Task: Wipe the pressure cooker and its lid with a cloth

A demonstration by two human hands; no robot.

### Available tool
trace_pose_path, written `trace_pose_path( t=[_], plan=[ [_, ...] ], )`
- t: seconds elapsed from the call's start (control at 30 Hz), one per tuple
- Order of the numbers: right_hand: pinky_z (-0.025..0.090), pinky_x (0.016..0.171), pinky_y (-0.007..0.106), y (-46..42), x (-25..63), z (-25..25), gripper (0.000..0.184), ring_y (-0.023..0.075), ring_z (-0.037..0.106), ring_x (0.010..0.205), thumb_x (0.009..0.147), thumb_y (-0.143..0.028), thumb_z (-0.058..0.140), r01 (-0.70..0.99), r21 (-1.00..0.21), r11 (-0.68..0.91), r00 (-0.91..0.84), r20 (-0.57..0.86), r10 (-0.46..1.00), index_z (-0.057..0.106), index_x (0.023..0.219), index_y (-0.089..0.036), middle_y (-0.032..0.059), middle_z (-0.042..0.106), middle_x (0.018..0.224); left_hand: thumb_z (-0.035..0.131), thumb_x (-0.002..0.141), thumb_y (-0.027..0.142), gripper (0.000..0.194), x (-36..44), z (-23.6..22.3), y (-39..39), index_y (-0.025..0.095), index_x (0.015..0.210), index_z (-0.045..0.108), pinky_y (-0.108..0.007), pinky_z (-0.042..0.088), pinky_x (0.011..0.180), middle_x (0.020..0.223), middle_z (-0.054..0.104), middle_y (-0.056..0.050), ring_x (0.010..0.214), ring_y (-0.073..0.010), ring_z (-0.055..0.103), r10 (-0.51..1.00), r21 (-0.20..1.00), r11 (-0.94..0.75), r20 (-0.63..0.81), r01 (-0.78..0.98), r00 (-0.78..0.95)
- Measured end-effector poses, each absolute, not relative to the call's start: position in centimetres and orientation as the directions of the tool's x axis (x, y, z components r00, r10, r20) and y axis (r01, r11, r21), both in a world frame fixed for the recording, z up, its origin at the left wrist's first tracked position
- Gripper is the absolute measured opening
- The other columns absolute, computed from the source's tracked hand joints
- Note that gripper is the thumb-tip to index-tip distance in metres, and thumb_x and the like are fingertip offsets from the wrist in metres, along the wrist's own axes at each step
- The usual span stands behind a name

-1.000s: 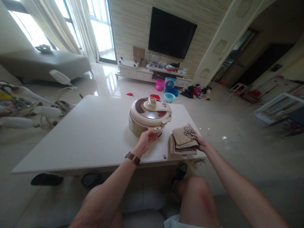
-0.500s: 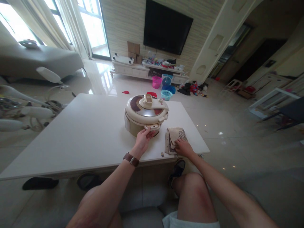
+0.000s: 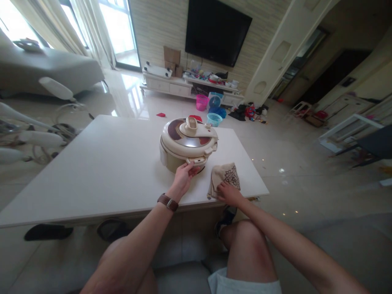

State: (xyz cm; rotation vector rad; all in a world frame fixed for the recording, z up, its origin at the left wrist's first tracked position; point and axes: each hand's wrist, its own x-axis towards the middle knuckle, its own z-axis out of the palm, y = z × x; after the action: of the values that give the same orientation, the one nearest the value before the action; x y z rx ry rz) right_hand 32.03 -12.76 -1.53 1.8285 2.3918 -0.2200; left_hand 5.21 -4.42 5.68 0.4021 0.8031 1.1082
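A cream electric pressure cooker (image 3: 187,143) with a dark, shiny lid stands upright on the white table (image 3: 107,171). My left hand (image 3: 183,177), with a brown watch strap at the wrist, is closed on the cooker's front side handle; the fingertips curl partly out of sight under it. To the right of the cooker lies a folded beige cloth (image 3: 231,175) with a dark floral pattern. Its near left edge is gripped by my right hand (image 3: 229,194), the fingers bent down onto the fabric. Cloth and cooker are apart.
The table's front edge (image 3: 122,216) runs just above my knees. Beyond the table, a pink basket (image 3: 201,103) and a light blue basket (image 3: 214,119) stand on the floor before a low white cabinet (image 3: 167,86). White lamp-like parts (image 3: 56,87) are at left.
My right hand has shifted a little left, pulling the cloth with it, and the cloth's folds lie differently. My left hand stays on the cooker handle. The whole view has tilted slightly.
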Motion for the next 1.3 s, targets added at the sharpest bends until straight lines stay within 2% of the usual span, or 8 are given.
trace_pose_path(
  t=[0.3,0.5,0.57,0.67,0.8,0.93,1.07,1.3],
  plan=[
    [0.051,0.097,0.04,-12.8,31.4,-2.2,0.042,0.0321,0.057,0.122,0.082,-0.018,0.074,0.959,0.054,0.278,-0.252,-0.282,0.926,0.063,0.123,-0.018,0.0159,0.062,0.128,0.082,0.084,0.021,0.013,5.0,5.6,-4.3,0.013,0.09,0.073,-0.032,0.056,0.082,0.093,0.079,-0.011,0.075,-0.0166,0.073,0.91,0.676,0.409,-0.354,-0.612,0.218],
    [0.05,0.101,0.038,-12.6,36.5,-2.3,0.032,0.0253,0.062,0.112,0.091,-0.028,0.066,0.905,-0.314,0.286,-0.32,-0.063,0.945,0.066,0.122,-0.02,0.0109,0.066,0.12,0.081,0.082,0.024,0.019,5.2,5.7,-4.9,0.013,0.094,0.071,-0.027,0.053,0.073,0.095,0.078,-0.01,0.075,-0.015,0.072,0.908,0.679,0.413,-0.359,-0.606,0.216],
    [0.049,0.104,0.041,-13.0,39.3,-2.8,0.027,0.0261,0.062,0.113,0.09,-0.021,0.059,0.91,-0.377,0.173,-0.16,0.067,0.985,0.067,0.116,-0.02,0.0113,0.067,0.117,0.081,0.08,0.03,0.025,5.7,5.1,-5.8,0.015,0.096,0.069,-0.026,0.052,0.07,0.101,0.078,-0.01,0.075,-0.0145,0.072,0.91,0.712,0.41,-0.361,-0.571,0.204],
    [0.053,0.097,0.04,-14.3,42.9,-3.9,0.044,0.0252,0.063,0.106,0.076,-0.014,0.064,0.892,-0.44,-0.105,0.135,0.038,0.99,0.065,0.12,-0.019,0.0091,0.065,0.112,0.078,0.078,0.033,0.023,7.3,3.5,-7.6,0.016,0.09,0.066,-0.028,0.051,0.069,0.099,0.076,-0.009,0.074,-0.0153,0.07,0.899,0.821,0.433,-0.364,-0.372,0.244],
    [0.051,0.104,0.037,-16.1,44.1,-6.0,0.076,0.0243,0.062,0.119,0.063,-0.003,0.064,0.867,-0.496,-0.04,0.004,-0.075,0.997,0.061,0.137,-0.021,0.0089,0.062,0.124,0.071,0.077,0.017,0.013,10.2,0.8,-9.6,0.019,0.089,0.066,-0.036,0.055,0.081,0.095,0.074,-0.008,0.088,-0.0223,0.069,0.884,0.979,0.049,-0.135,0.199,0.447],
    [0.052,0.1,0.036,-16.5,42.5,-7.5,0.056,0.0223,0.064,0.11,0.073,-0.004,0.059,0.861,-0.503,-0.076,0.062,-0.046,0.997,0.067,0.125,-0.02,0.0074,0.063,0.114,0.066,0.076,0.008,0.046,13.6,-2.0,-10.8,0.02,0.12,0.066,-0.042,0.048,0.111,0.131,0.069,-0.012,0.128,-0.0284,0.06,0.734,0.76,-0.521,0.168,0.388,0.658],
    [0.052,0.094,0.036,-16.6,41.2,-8.1,0.048,0.0205,0.064,0.099,0.07,-0.005,0.061,0.809,-0.588,-0.025,0.034,0.005,0.999,0.068,0.115,-0.021,0.0052,0.066,0.109,0.076,0.074,0.012,0.083,16.9,-5.1,-11.7,0.015,0.152,0.047,-0.055,0.028,0.128,0.166,0.043,-0.019,0.155,-0.0365,0.037,0.561,0.541,-0.73,0.123,0.419,0.819],
    [0.054,0.079,0.032,-17.2,40.3,-8.9,0.05,0.018,0.065,0.085,0.072,-0.02,0.064,0.484,-0.86,-0.162,0.298,-0.012,0.955,0.06,0.121,-0.025,-0.0026,0.063,0.089,0.057,0.091,0.008,0.052,18.5,-6.4,-10.3,0.018,0.142,0.058,-0.049,0.044,0.107,0.139,0.063,-0.018,0.131,-0.0334,0.057,0.579,0.38,-0.777,0.12,0.501,0.806]
  ],
)
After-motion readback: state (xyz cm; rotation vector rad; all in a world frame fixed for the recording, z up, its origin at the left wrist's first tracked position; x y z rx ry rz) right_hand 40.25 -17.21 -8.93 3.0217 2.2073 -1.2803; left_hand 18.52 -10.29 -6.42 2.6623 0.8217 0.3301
